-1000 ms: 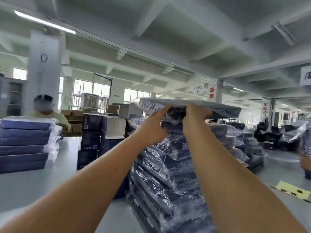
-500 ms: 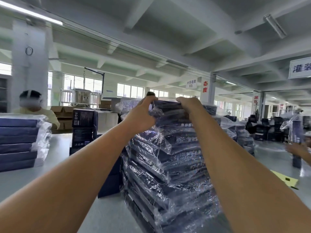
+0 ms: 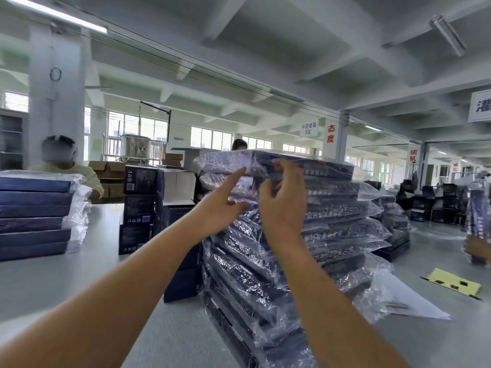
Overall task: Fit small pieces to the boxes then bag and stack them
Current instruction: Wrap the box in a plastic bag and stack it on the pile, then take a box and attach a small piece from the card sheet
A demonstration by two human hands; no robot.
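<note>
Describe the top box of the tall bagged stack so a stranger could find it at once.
Find the long grey worktable; near its middle stands a tall stack of flat dark blue boxes in crinkled clear plastic bags. The wanted thing is the topmost bagged box. Alone, it has nothing lying on it, and the left hand and right hand reach up to its near end.

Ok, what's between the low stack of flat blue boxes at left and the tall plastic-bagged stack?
Head view: upright dark printed cartons stacked on the grey table, with an open white-lined box beside them.
</note>
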